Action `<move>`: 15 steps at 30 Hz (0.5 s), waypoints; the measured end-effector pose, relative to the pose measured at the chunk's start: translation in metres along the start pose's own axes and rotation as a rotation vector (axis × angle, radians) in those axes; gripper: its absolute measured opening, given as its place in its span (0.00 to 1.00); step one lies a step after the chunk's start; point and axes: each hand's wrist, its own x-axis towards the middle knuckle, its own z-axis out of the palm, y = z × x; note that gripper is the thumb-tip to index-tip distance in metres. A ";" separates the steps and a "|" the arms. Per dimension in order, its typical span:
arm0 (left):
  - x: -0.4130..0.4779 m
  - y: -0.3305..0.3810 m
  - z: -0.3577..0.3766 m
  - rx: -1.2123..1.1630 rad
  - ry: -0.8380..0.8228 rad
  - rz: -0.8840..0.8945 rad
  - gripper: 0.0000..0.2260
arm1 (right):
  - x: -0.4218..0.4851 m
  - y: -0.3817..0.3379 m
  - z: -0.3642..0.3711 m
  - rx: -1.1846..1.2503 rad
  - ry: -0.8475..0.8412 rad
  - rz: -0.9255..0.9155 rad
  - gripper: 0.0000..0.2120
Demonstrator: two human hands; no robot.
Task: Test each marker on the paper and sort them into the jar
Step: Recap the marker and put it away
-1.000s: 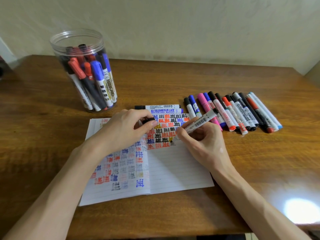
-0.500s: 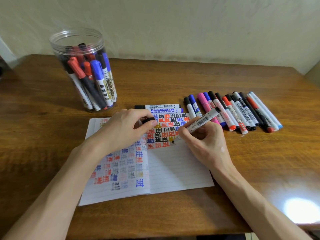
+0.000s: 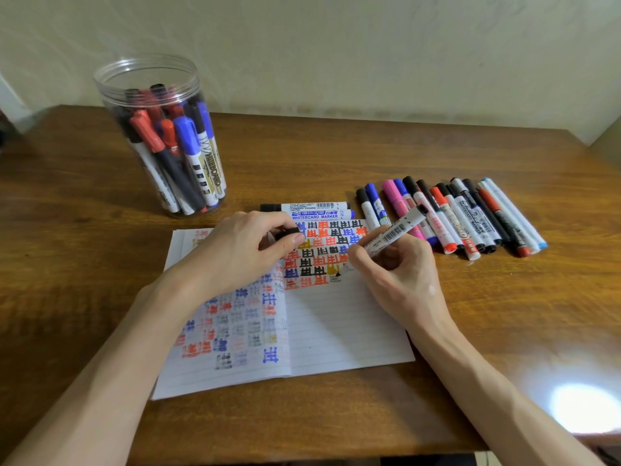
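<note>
— Where is the marker being tried?

— The marker [image 3: 393, 234] is at the centre of the frame, tilted, its tip down on the paper [image 3: 336, 331] at the end of a row of coloured marks. The right hand [image 3: 400, 274] grips it, fingers curled round the barrel.

— And the other hand?

— The left hand [image 3: 242, 250] rests on the left page, pinching a black cap [image 3: 287, 234] between thumb and fingers.

— What lies around them?

— A row of markers [image 3: 453, 216] lies right of centre on the table [image 3: 100, 297] (side by side, packed close). Two more markers [image 3: 312, 210] lie just above the paper. The jar [image 3: 158, 136] stands at the upper left, holding many markers.
</note>
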 end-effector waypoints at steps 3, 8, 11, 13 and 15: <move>0.000 0.001 0.000 0.000 -0.005 -0.005 0.12 | 0.000 -0.001 0.001 -0.008 0.008 -0.002 0.06; 0.000 0.000 0.000 0.009 -0.010 -0.014 0.12 | -0.001 -0.002 0.001 -0.039 0.000 -0.019 0.06; 0.001 0.000 0.000 0.009 -0.005 -0.009 0.11 | -0.002 -0.002 0.000 -0.051 -0.028 -0.017 0.06; 0.001 0.000 0.000 0.008 -0.003 -0.005 0.11 | -0.001 -0.002 0.000 -0.045 -0.042 -0.020 0.06; 0.001 -0.001 0.000 0.003 -0.002 0.001 0.12 | 0.000 -0.002 -0.001 0.004 -0.034 -0.007 0.05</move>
